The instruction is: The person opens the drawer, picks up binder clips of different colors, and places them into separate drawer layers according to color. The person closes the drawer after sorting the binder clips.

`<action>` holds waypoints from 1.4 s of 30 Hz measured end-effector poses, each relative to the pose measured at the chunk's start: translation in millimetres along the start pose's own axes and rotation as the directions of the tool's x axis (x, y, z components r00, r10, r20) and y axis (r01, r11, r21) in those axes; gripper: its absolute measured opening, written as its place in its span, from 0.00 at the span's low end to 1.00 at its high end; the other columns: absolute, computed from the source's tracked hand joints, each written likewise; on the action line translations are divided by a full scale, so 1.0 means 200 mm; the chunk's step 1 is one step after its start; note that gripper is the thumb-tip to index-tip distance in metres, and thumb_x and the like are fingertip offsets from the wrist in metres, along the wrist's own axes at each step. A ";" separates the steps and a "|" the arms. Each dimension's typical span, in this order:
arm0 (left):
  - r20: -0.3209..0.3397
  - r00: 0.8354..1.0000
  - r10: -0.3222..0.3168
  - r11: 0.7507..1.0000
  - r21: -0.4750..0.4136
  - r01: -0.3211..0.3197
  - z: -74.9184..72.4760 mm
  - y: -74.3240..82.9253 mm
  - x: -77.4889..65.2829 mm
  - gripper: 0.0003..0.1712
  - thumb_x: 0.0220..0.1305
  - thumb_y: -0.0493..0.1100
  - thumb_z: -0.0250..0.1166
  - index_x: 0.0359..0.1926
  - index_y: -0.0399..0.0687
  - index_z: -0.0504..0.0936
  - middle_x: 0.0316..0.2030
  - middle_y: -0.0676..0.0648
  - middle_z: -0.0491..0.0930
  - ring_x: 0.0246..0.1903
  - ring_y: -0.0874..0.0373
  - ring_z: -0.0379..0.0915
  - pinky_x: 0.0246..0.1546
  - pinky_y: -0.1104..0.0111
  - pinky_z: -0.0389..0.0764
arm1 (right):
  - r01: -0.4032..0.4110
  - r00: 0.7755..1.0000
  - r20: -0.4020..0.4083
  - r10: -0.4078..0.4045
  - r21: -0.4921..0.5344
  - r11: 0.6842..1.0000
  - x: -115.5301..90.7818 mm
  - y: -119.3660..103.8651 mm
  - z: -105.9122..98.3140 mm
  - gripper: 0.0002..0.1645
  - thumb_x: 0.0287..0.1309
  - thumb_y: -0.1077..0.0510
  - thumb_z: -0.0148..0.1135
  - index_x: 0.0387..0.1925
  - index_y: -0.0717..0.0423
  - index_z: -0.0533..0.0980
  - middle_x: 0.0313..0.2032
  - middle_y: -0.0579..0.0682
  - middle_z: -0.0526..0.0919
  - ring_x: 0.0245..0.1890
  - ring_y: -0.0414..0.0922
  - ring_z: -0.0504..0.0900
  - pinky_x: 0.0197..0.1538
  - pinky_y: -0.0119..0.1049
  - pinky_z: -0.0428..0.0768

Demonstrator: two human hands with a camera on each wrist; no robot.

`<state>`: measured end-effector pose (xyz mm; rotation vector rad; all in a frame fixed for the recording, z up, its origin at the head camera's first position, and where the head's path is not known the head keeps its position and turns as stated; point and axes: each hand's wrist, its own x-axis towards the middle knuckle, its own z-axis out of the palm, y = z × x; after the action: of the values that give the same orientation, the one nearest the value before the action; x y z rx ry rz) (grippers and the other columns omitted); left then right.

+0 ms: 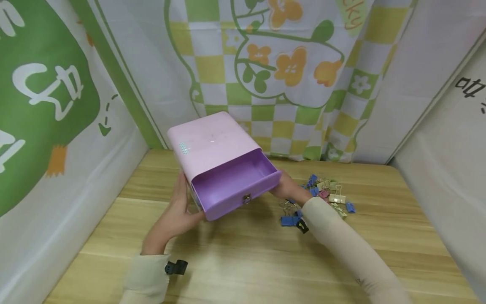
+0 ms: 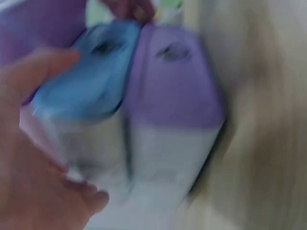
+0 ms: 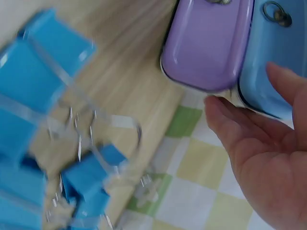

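Between both hands is a pink storage box [image 1: 216, 141] with drawers, tilted, its top purple drawer [image 1: 232, 202] pulled out and no contents showing inside. My left hand [image 1: 178, 217] grips the box's left side. In the left wrist view, blurred, the thumb lies over a closed blue drawer [image 2: 88, 79], beside another closed purple drawer [image 2: 172, 88]. My right hand [image 1: 285, 187] holds the opposite side, partly hidden behind the pulled-out drawer. The right wrist view shows its thumb over the blue drawer [image 3: 278, 52] and its fingers at the side.
A loose pile of binder clips [image 1: 322, 190], blue, cream and pink, lies on the wooden table [image 1: 243, 261] beside and beyond my right forearm. A checked curtain [image 1: 273, 122] hangs at the table's back edge, with printed cloth walls on both sides.
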<state>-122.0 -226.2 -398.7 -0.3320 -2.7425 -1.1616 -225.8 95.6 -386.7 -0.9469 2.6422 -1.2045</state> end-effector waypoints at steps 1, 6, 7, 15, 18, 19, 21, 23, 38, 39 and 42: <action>0.036 0.999 -0.015 1.000 0.025 0.014 -0.04 0.00 -0.01 0.76 0.48 0.54 0.74 0.74 0.58 0.19 0.75 0.50 0.17 0.76 0.42 0.21 0.72 0.36 0.41 | 0.013 1.000 0.020 -0.013 -0.041 0.999 0.00 0.00 -0.02 0.24 0.59 0.61 0.61 0.58 0.60 0.73 0.42 0.58 0.85 0.42 0.50 0.83 0.54 0.46 0.82; 0.040 0.998 0.041 0.992 0.114 -0.045 -0.18 0.00 -0.02 0.72 0.50 0.57 0.73 0.75 0.60 0.24 0.76 0.53 0.19 0.77 0.41 0.25 0.68 0.32 0.48 | -0.023 0.993 0.113 0.034 -0.102 0.995 -0.02 0.00 -0.15 0.14 0.59 0.57 0.65 0.45 0.57 0.81 0.33 0.50 0.86 0.30 0.39 0.82 0.39 0.33 0.84; 0.013 0.997 0.079 0.989 0.125 -0.080 -0.19 0.00 -0.01 0.74 0.47 0.55 0.75 0.76 0.59 0.25 0.76 0.53 0.20 0.77 0.43 0.25 0.69 0.33 0.48 | -0.041 0.990 0.128 0.055 -0.107 0.993 -0.03 -0.01 -0.18 0.13 0.59 0.56 0.65 0.45 0.57 0.81 0.34 0.51 0.87 0.31 0.39 0.83 0.39 0.32 0.85; -0.211 0.902 0.377 0.914 0.240 -0.326 -0.15 -0.02 0.09 0.87 0.23 0.54 0.84 0.76 0.43 0.33 0.78 0.44 0.31 0.77 0.45 0.27 0.79 0.56 0.36 | -0.067 0.953 0.270 0.141 -0.266 0.962 -0.13 -0.05 -0.30 0.16 0.55 0.54 0.68 0.45 0.56 0.83 0.38 0.49 0.89 0.38 0.41 0.87 0.45 0.35 0.86; -0.291 0.852 0.434 0.897 0.222 -0.381 -0.12 -0.04 0.12 0.83 0.23 0.53 0.83 0.76 0.40 0.38 0.78 0.42 0.36 0.77 0.45 0.30 0.79 0.55 0.37 | -0.066 0.931 0.321 0.171 -0.315 0.947 -0.14 -0.04 -0.29 0.17 0.55 0.52 0.69 0.44 0.55 0.83 0.39 0.48 0.88 0.38 0.39 0.86 0.46 0.35 0.86; -0.317 0.836 0.448 0.892 0.213 -0.398 -0.12 -0.05 0.13 0.81 0.24 0.53 0.81 0.76 0.39 0.41 0.78 0.42 0.38 0.77 0.44 0.31 0.79 0.54 0.38 | -0.062 0.924 0.339 0.174 -0.317 0.946 -0.15 -0.03 -0.28 0.16 0.55 0.52 0.68 0.44 0.54 0.83 0.39 0.48 0.88 0.38 0.39 0.86 0.46 0.35 0.86; -0.362 0.809 0.463 0.886 0.205 -0.415 -0.10 -0.06 0.14 0.77 0.27 0.56 0.79 0.75 0.39 0.44 0.77 0.41 0.41 0.77 0.44 0.34 0.78 0.51 0.40 | -0.058 0.912 0.371 0.176 -0.309 0.949 -0.16 -0.02 -0.25 0.14 0.55 0.54 0.69 0.42 0.55 0.83 0.40 0.50 0.88 0.38 0.39 0.85 0.45 0.35 0.85; -0.390 0.792 0.470 0.882 0.202 -0.425 -0.09 -0.06 0.15 0.74 0.29 0.59 0.77 0.75 0.39 0.46 0.77 0.41 0.43 0.77 0.43 0.35 0.78 0.50 0.41 | -0.062 0.901 0.395 0.179 -0.291 0.955 -0.17 0.00 -0.22 0.13 0.54 0.55 0.69 0.41 0.57 0.83 0.39 0.51 0.88 0.38 0.40 0.85 0.44 0.34 0.85; -0.408 0.771 0.489 0.869 0.152 -0.470 -0.02 -0.06 0.22 0.73 0.26 0.49 0.81 0.74 0.41 0.50 0.76 0.42 0.47 0.77 0.42 0.37 0.78 0.50 0.42 | -0.184 0.850 0.462 0.252 -0.186 0.965 -0.24 0.12 -0.17 0.04 0.55 0.60 0.67 0.33 0.55 0.84 0.28 0.48 0.88 0.30 0.41 0.85 0.38 0.33 0.84; -0.406 0.773 0.488 0.870 0.148 -0.471 -0.02 -0.06 0.22 0.74 0.25 0.49 0.81 0.75 0.41 0.50 0.77 0.43 0.47 0.77 0.43 0.37 0.78 0.50 0.42 | -0.196 0.843 0.474 0.253 -0.166 0.966 -0.24 0.14 -0.17 0.03 0.55 0.61 0.67 0.33 0.55 0.84 0.28 0.48 0.88 0.30 0.42 0.85 0.37 0.33 0.85; -0.398 0.776 0.489 0.869 0.142 -0.474 -0.01 -0.06 0.23 0.74 0.25 0.49 0.82 0.75 0.41 0.50 0.77 0.43 0.47 0.77 0.43 0.37 0.78 0.49 0.43 | -0.266 0.817 0.508 0.272 -0.085 0.960 -0.26 0.17 -0.17 0.04 0.56 0.64 0.64 0.34 0.56 0.84 0.30 0.51 0.88 0.31 0.46 0.87 0.39 0.38 0.87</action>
<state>-169.9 -228.5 -395.7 -0.6496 -2.1150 -0.9109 -212.0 163.7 -395.3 -0.7302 2.2476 -0.7392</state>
